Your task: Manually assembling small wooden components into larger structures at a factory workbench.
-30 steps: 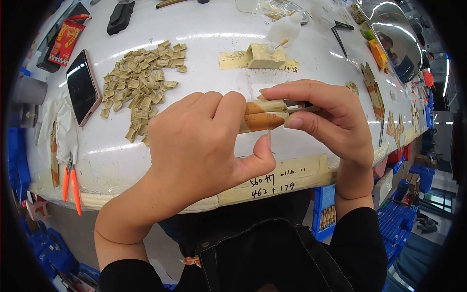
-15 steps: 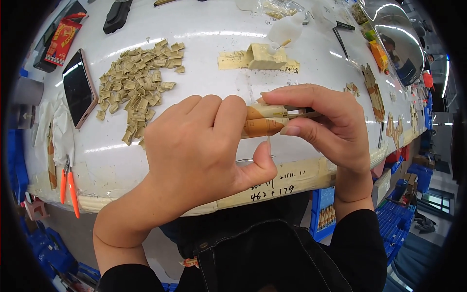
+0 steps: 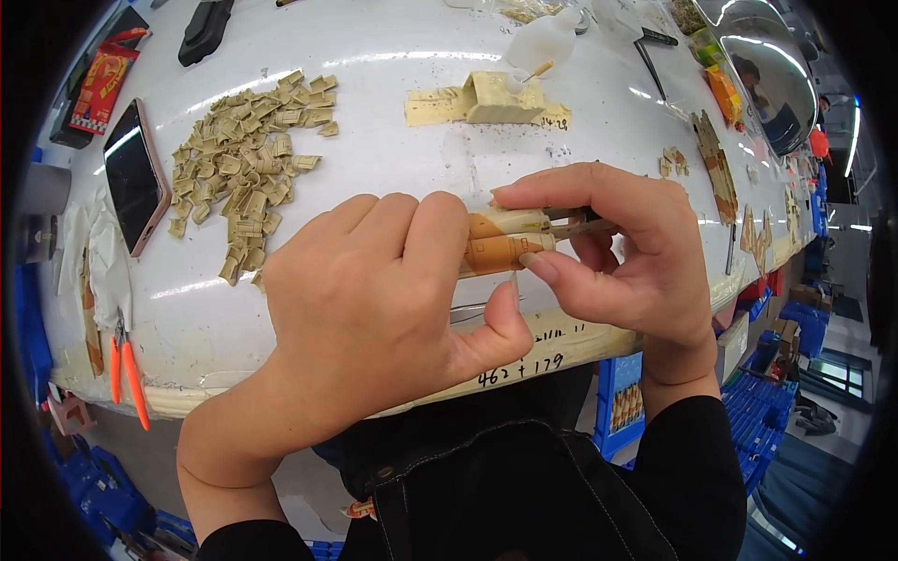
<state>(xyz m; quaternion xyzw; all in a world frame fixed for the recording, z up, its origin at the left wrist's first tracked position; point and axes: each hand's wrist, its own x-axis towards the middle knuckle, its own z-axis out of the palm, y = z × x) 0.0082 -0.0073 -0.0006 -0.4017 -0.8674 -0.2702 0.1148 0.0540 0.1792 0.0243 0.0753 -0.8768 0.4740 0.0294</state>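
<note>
A cream and orange-brown painted model part [image 3: 510, 251], made of two rounded bodies side by side, is held above the near side of the table. My left hand [image 3: 369, 290] wraps its fingers round the left end, thumb sticking out to the right; its palm side is hidden. At the right end, my right hand [image 3: 645, 248] has its forefinger on the upper edge and its thumb tip on the lower one. Between them a thin dark piece [image 3: 575, 227] juts from the part; its far end is hidden by the fingers. A thin metal tool [image 3: 468, 310] lies below the part.
A heap of small tan plastic pieces [image 3: 248, 164] lies to the left, beside a phone [image 3: 137, 178] and orange-handled nippers [image 3: 129, 379]. A taped tan block [image 3: 505, 98] and white squeeze bottle [image 3: 552, 42] stand behind. Camouflaged parts [image 3: 716, 168] lie far right.
My right thumb has shifted slightly left along the part's lower edge, and its other fingers now show curled behind. The table scene has slid slightly left and up or down with the head. Both hands keep their hold.
</note>
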